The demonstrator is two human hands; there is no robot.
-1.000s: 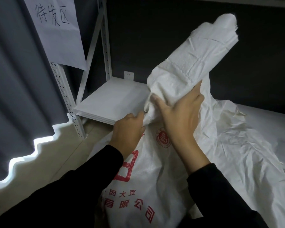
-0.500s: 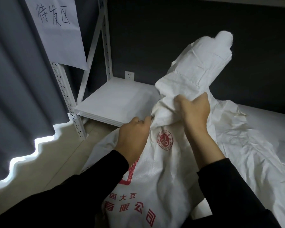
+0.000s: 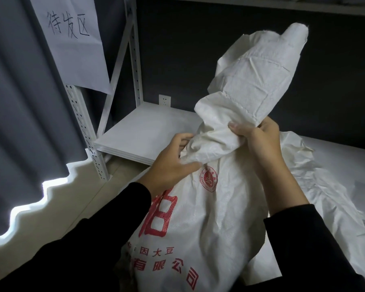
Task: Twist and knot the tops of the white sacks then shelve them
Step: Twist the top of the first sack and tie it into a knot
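Note:
A filled white woven sack [image 3: 211,224] with red printing stands upright in front of me. Its gathered top [image 3: 255,81] rises up and to the right as a long loose tube of fabric. My left hand [image 3: 169,165] pinches the twisted neck from the left, fingers curled into the folds. My right hand [image 3: 261,140] grips the same neck from the right, just under the loose top. A second white sack [image 3: 316,180] lies crumpled on the low shelf behind and to the right.
A white metal shelf board [image 3: 143,131] sits low at centre left, held by perforated uprights [image 3: 82,131]. A paper sign [image 3: 72,39] with handwritten characters hangs on the upright. A grey curtain [image 3: 23,102] hangs at the left. A wall socket [image 3: 164,100] is behind the shelf.
The loose top of the sack has tilted lower and further right. My right hand has shifted from the front of the neck round to its right side; my left hand stays at the neck.

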